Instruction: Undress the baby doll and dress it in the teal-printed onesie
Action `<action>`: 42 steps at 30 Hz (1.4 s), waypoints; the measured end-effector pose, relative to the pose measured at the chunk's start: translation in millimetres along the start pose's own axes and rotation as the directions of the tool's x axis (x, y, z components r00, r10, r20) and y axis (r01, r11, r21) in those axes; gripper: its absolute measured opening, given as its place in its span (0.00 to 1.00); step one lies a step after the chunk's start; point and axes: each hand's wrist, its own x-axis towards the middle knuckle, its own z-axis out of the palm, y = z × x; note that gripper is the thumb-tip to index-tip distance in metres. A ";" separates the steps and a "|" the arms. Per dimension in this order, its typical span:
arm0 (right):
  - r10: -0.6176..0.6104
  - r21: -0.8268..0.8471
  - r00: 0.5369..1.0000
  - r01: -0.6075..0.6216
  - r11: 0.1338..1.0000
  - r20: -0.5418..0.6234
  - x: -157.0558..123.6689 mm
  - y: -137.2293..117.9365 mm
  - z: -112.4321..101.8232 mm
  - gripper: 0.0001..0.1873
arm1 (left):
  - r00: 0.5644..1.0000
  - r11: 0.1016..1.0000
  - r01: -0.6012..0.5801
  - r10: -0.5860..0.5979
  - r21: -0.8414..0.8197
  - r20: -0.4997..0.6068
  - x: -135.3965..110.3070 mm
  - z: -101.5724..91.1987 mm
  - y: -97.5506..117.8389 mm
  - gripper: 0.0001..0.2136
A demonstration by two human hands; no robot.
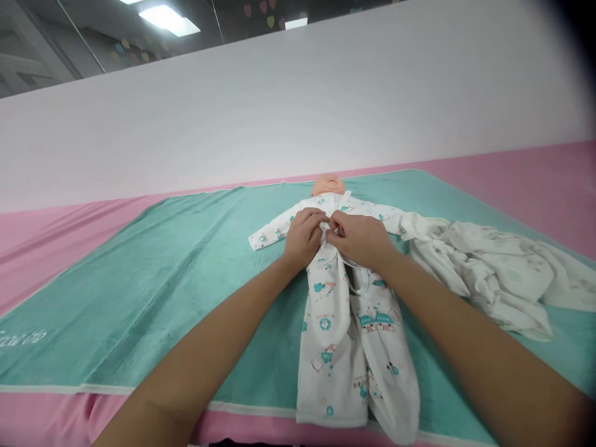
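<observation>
The left hand (302,237) and right hand (358,239) pinch the chest of a baby sleepsuit (347,347) on a doll (328,185). Its long axis runs between the hands, legs toward the wearer.

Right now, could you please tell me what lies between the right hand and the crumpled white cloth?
Beside the right hand, the head view shows the printed baby suit's sleeve and a strip of teal mat.

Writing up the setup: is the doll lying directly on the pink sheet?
No, the doll lies in its printed sleepsuit on a teal towel over the pink sheet.
</observation>
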 end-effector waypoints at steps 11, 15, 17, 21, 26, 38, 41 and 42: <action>-0.005 0.019 1.000 0.005 1.000 -0.018 -0.4 1.4 2.2 0.05 | 1.000 1.000 0.004 -0.004 -0.003 -0.003 -1.0 1.5 -0.2 0.15; 0.003 0.014 1.000 -0.003 1.000 -0.015 -0.3 0.6 1.9 0.06 | 1.000 1.000 0.002 -0.002 0.002 0.003 -0.7 1.1 -0.1 0.15; 0.004 0.010 1.000 -0.004 1.000 -0.015 -0.3 0.7 1.8 0.06 | 1.000 1.000 0.004 -0.004 0.006 0.003 -0.7 1.2 -0.4 0.15; 0.001 0.016 1.000 -0.001 1.000 -0.011 -0.1 1.2 1.3 0.06 | 1.000 1.000 0.002 -0.002 0.004 0.000 -0.9 1.6 -0.5 0.15; 0.005 -0.001 1.000 -0.005 1.000 0.001 0.2 0.9 1.5 0.06 | 1.000 1.000 0.012 -0.012 0.009 0.002 -0.6 1.5 0.0 0.15; -0.005 0.024 1.000 0.005 1.000 -0.008 -0.7 0.8 0.0 0.06 | 1.000 1.000 0.004 -0.004 -0.013 -0.004 0.5 -0.3 0.6 0.15; -0.004 0.031 1.000 0.005 1.000 -0.008 -0.9 0.7 0.1 0.06 | 1.000 1.000 0.017 -0.017 -0.010 -0.002 0.6 -0.7 1.3 0.15; -0.006 0.030 1.000 0.006 1.000 -0.012 -0.9 0.7 0.3 0.06 | 1.000 1.000 0.019 -0.019 -0.010 -0.003 0.6 -0.7 1.4 0.15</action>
